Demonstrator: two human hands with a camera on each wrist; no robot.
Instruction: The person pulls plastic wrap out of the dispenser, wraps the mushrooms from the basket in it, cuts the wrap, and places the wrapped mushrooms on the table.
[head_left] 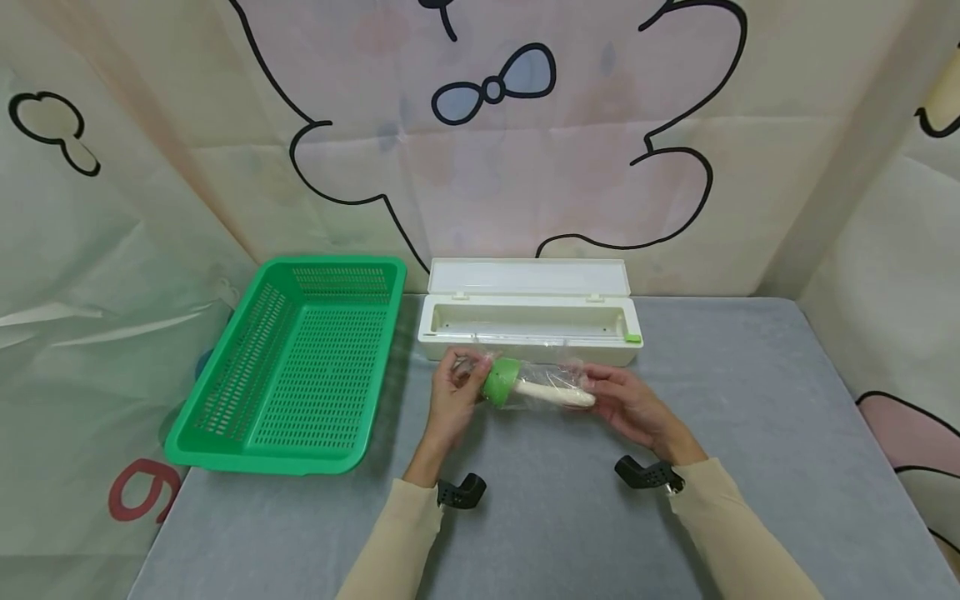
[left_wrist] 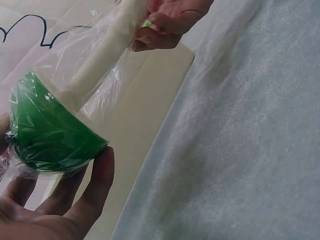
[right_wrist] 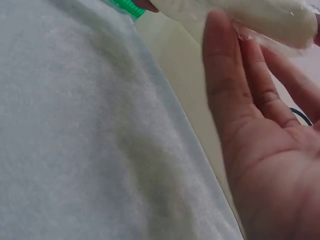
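A mushroom-shaped thing with a green domed head and a long off-white handle (head_left: 553, 392) is wrapped in clear plastic; its exact kind cannot be told. My left hand (head_left: 453, 400) holds the green head (left_wrist: 52, 125) between thumb and fingertips. At the other end, my right hand (head_left: 633, 408) pinches the handle's tip through the wrap, its fingers (right_wrist: 225, 65) fairly straight beneath it. The thing is held in the air, roughly level, just in front of a long white box (head_left: 525, 354) whose lid (head_left: 528, 277) stands raised.
A green perforated plastic basket (head_left: 281, 461) sits left of the white box. Grey cloth (head_left: 540, 517) covers the table. A printed curtain (head_left: 487, 183) hangs behind the table, close to the box. Black wrist cameras (head_left: 463, 492) are strapped to both wrists.
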